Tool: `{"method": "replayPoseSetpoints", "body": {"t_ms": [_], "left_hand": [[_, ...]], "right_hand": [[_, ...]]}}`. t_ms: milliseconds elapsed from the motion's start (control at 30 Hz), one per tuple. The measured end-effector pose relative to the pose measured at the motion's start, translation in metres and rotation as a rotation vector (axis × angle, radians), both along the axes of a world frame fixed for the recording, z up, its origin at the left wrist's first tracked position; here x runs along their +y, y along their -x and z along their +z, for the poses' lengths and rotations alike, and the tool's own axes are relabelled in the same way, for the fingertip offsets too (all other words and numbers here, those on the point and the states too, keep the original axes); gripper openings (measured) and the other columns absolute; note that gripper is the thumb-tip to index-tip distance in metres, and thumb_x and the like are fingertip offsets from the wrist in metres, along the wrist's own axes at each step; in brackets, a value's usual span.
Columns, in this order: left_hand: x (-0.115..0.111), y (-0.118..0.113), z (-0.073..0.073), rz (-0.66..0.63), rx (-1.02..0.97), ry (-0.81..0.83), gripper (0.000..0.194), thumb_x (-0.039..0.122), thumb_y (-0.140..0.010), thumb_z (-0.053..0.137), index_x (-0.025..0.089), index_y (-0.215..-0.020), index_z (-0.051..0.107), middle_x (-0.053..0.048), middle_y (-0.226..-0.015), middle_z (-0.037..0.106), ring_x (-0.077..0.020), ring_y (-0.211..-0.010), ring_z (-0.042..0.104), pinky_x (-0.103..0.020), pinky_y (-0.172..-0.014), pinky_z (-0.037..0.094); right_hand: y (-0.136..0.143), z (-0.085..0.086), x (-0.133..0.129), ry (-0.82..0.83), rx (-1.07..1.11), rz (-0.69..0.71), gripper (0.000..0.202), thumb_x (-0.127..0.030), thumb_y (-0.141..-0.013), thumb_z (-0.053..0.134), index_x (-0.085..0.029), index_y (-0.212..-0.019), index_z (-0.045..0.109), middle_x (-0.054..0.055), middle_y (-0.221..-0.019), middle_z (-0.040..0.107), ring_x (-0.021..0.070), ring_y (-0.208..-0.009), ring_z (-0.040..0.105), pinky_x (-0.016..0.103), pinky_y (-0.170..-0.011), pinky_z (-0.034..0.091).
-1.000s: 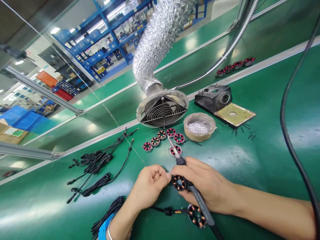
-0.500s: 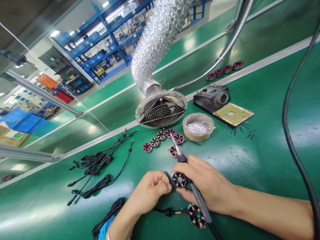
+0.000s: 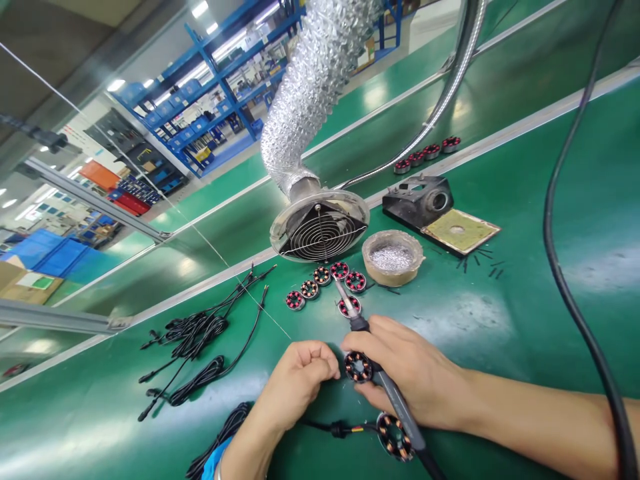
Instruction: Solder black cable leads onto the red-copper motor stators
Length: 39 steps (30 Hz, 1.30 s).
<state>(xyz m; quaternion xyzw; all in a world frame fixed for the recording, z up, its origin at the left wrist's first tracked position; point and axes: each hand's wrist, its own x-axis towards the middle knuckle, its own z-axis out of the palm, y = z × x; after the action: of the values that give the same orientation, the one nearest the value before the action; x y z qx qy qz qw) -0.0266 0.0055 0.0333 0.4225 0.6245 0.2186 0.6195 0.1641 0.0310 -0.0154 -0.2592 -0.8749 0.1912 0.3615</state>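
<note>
My right hand (image 3: 407,363) is closed around a soldering iron (image 3: 397,393), its tip pointing away across the bench. The same hand pinches a small motor stator (image 3: 358,367) with copper coils against the iron's handle. My left hand (image 3: 303,383) is closed just left of that stator, thumb against the curled fingers. A thin solder wire (image 3: 225,261) slants down from the upper left to this hand; its end is hidden. Below the hands lies another copper-wound stator (image 3: 395,437), partly behind the iron, joined to a black cable (image 3: 340,429).
Several small stators (image 3: 309,289) lie beneath a round fume extractor (image 3: 320,227) with a foil duct. A bowl of solder bits (image 3: 393,259) and an iron stand with a yellow sponge (image 3: 460,230) are at right. Coiled black cables (image 3: 200,340) lie left. A thick black cord (image 3: 555,247) hangs at right.
The view has shifted slightly, so the background moves a little. My left hand has drawn back slightly from the stator; my right hand keeps its hold on the iron and stator.
</note>
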Motion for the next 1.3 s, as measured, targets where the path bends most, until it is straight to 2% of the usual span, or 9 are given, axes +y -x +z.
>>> {"method": "replayPoseSetpoints", "body": {"t_ms": [133,267,467,600,733,833,1067,1167,1300], "left_hand": [[0.0,0.0,0.002,-0.079,0.117,-0.062,0.028,0.041,-0.066,0.062,0.017,-0.057,0.051,0.008,-0.047,0.034,-0.0067,-0.046,0.022,-0.023,-0.047,0.014],[0.0,-0.001,0.001,-0.106,0.025,-0.036,0.026,0.04,-0.063,0.064,0.016,-0.057,0.054,0.006,-0.048,0.04,-0.0069,-0.046,0.026,-0.023,-0.047,0.017],[0.008,0.006,0.0,-0.095,0.014,-0.021,0.038,0.052,-0.067,0.061,0.017,-0.053,0.056,0.011,-0.038,0.021,-0.0065,-0.039,0.013,-0.026,-0.044,0.007],[0.012,0.002,0.001,-0.134,0.105,-0.088,0.037,0.051,-0.07,0.059,0.017,-0.055,0.054,0.009,-0.044,0.028,-0.0076,-0.045,0.02,-0.026,-0.047,0.013],[0.012,-0.002,0.002,-0.114,0.059,-0.048,0.022,0.037,-0.061,0.06,0.017,-0.056,0.051,0.006,-0.05,0.039,-0.0084,-0.05,0.027,-0.024,-0.05,0.019],[0.009,0.0,0.001,-0.105,-0.034,-0.073,0.021,0.036,-0.061,0.063,0.016,-0.06,0.055,0.004,-0.054,0.045,-0.0091,-0.053,0.032,-0.023,-0.052,0.022],[0.005,0.01,0.005,-0.095,-0.022,-0.084,0.038,0.05,-0.064,0.071,0.014,-0.061,0.058,0.003,-0.053,0.046,-0.0086,-0.051,0.03,-0.024,-0.051,0.021],[0.002,0.006,0.003,-0.1,0.008,-0.039,0.035,0.047,-0.064,0.071,0.015,-0.061,0.058,0.004,-0.05,0.042,-0.008,-0.049,0.027,-0.024,-0.05,0.018],[0.001,0.0,0.0,-0.02,-0.028,-0.037,0.033,0.047,-0.06,0.071,0.016,-0.058,0.057,0.005,-0.048,0.04,-0.008,-0.048,0.028,-0.024,-0.049,0.018]], "right_hand": [[-0.001,0.0,0.0,0.018,-0.005,0.009,0.034,-0.008,-0.071,0.056,-0.018,-0.103,0.054,0.002,-0.079,0.054,0.0189,-0.071,0.048,0.028,-0.063,0.042],[-0.001,0.001,0.0,0.06,-0.017,0.016,0.033,-0.008,-0.07,0.054,-0.019,-0.101,0.055,0.002,-0.077,0.053,0.0186,-0.071,0.048,0.027,-0.062,0.042],[-0.002,0.003,-0.001,0.052,-0.03,0.016,0.035,-0.006,-0.071,0.055,-0.019,-0.103,0.055,0.003,-0.08,0.055,0.0193,-0.072,0.05,0.028,-0.062,0.043],[-0.002,0.002,0.0,0.069,-0.009,0.039,0.037,-0.005,-0.071,0.056,-0.019,-0.106,0.053,0.005,-0.088,0.06,0.0189,-0.074,0.051,0.028,-0.065,0.045],[-0.002,0.002,0.001,0.094,-0.013,0.045,0.038,-0.006,-0.071,0.058,-0.019,-0.106,0.053,0.003,-0.082,0.058,0.0189,-0.073,0.051,0.028,-0.063,0.044],[-0.002,0.003,0.001,0.133,-0.015,0.051,0.036,-0.006,-0.071,0.059,-0.02,-0.104,0.052,0.002,-0.082,0.058,0.0182,-0.073,0.052,0.027,-0.063,0.044],[-0.003,0.005,0.001,0.129,0.02,0.024,0.039,-0.009,-0.071,0.061,-0.019,-0.107,0.052,0.003,-0.083,0.059,0.019,-0.075,0.054,0.028,-0.065,0.046],[-0.002,0.005,0.002,0.118,0.02,0.021,0.038,-0.008,-0.07,0.059,-0.018,-0.106,0.053,0.003,-0.083,0.059,0.0194,-0.076,0.054,0.027,-0.064,0.047],[-0.002,0.006,0.002,0.116,0.019,0.017,0.034,-0.009,-0.072,0.058,-0.019,-0.104,0.054,0.003,-0.083,0.06,0.0192,-0.075,0.054,0.027,-0.063,0.047]]}}
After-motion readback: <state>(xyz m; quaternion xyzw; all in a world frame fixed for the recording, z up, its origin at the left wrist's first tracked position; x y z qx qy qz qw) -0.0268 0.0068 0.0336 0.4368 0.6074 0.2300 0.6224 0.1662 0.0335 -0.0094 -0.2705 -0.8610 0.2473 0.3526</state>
